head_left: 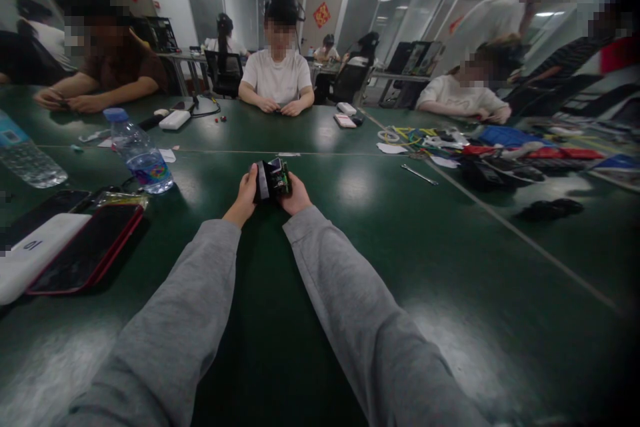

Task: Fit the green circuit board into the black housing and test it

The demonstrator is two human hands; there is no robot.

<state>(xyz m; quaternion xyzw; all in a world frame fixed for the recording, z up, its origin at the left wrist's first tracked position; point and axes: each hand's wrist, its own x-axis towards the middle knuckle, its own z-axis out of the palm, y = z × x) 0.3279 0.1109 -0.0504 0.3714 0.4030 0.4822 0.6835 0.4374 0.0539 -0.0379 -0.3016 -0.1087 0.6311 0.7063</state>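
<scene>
Over the green table, my left hand is closed around a black box-like housing with a grey side. My right hand grips a small green circuit board with dark and shiny parts on it. The board sits right against the housing's right side; whether the two are joined, I cannot tell. The fingers behind both pieces are largely hidden. Grey sleeves cover both of my forearms.
To my left stand a water bottle, a second bottle, a red-edged phone and a white power bank. A wrench lies at right, near piled cables and tools. A person in white sits opposite.
</scene>
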